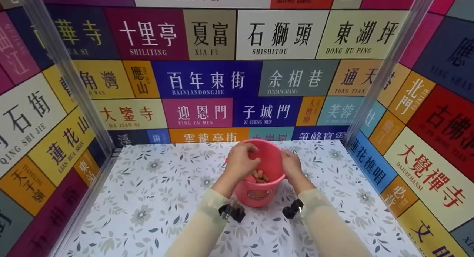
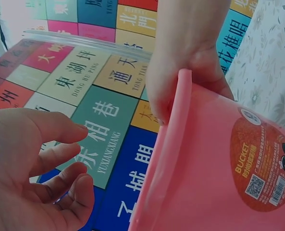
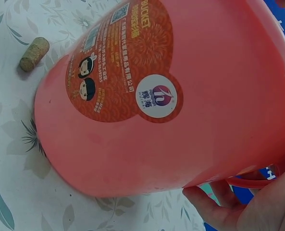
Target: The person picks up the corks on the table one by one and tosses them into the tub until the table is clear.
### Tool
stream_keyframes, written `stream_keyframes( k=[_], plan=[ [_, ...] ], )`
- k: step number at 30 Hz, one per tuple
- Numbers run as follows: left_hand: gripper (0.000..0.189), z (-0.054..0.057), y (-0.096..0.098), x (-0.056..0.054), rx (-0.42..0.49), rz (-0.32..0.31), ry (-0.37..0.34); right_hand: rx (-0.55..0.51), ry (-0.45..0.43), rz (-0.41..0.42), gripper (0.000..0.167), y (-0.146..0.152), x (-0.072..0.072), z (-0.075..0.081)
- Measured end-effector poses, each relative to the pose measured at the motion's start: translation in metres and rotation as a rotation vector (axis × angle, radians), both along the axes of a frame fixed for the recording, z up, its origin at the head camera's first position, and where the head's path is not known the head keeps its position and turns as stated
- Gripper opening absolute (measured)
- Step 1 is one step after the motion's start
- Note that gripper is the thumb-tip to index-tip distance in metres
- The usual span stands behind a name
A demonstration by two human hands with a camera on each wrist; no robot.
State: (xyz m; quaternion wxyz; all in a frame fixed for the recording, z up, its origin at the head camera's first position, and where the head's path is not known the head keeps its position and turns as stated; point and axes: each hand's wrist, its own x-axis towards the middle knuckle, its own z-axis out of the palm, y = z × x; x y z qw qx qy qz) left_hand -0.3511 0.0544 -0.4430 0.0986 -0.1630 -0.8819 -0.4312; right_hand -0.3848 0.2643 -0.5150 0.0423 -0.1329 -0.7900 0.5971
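A pink bucket (image 1: 255, 196) with a red label stands on the table, and several corks (image 1: 260, 176) lie at its bottom. My right hand (image 1: 292, 162) grips the bucket's right side at the rim; in the right wrist view its thumb and fingers (image 3: 224, 204) are at the wall beside the handle (image 3: 250, 183). My left hand (image 1: 242, 160) is over the bucket's left rim. The left wrist view shows that hand (image 2: 41, 168) with loosely curled fingers and nothing between them. One more cork (image 3: 34, 54) lies on the table beside the bucket in the right wrist view.
A floral-patterned cover (image 1: 148, 197) lies over the table. Panels of coloured name signs (image 1: 207, 79) rise behind it and on both sides, with clear plastic strips (image 1: 389, 64) at the corners. Each sleeve carries a small black wrist camera (image 1: 232, 211).
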Motion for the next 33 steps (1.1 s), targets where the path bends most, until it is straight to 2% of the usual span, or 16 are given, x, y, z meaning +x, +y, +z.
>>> stream_keyframes(
  k=[6,13,21,27,33],
  plan=[
    [0.020,-0.003,-0.014,0.021,0.032,-0.018,0.042,-0.003,-0.011,-0.003,0.043,0.000,0.000,0.000],
    [0.015,-0.016,-0.025,0.048,0.009,-0.014,0.059,-0.027,-0.013,-0.002,0.045,0.001,0.000,0.001],
    [0.014,-0.025,-0.031,0.076,0.030,-0.076,0.092,-0.008,-0.012,-0.008,0.045,0.001,-0.001,0.001],
    [0.019,-0.034,-0.037,0.091,0.006,-0.102,0.135,-0.017,-0.026,0.006,0.045,0.000,0.000,0.003],
    [0.032,-0.043,-0.044,0.097,-0.020,-0.111,0.210,-0.039,-0.027,0.005,0.044,-0.002,0.001,0.003]
  ],
)
